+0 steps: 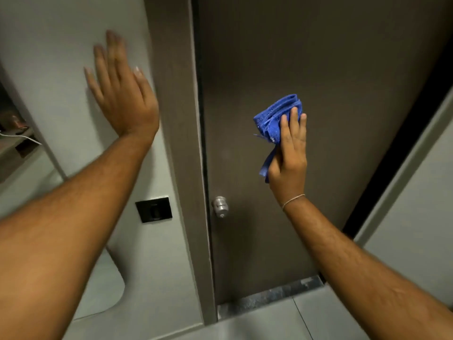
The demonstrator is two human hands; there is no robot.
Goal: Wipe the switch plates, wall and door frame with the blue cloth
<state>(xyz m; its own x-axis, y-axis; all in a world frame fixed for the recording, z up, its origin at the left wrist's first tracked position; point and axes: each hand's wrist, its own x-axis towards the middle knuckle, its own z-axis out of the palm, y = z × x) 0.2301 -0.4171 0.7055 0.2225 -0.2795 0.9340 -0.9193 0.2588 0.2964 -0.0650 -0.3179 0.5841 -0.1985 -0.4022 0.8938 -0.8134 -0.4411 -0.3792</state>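
Observation:
My right hand (290,153) holds the bunched blue cloth (275,119) against the dark brown door (331,69), above and to the right of the knob. My left hand (122,87) is flat with fingers spread on the pale wall (49,45), left of the brown door frame (181,119). A black switch plate (154,209) is set in the wall below my left forearm, close to the frame. My left hand holds nothing.
A silver door knob (220,206) sticks out at the door's left edge. A dusty threshold strip (269,296) runs under the door, with pale floor tiles (257,322) in front. A shelf with small items (14,133) shows at the far left. Another pale panel (416,217) stands at right.

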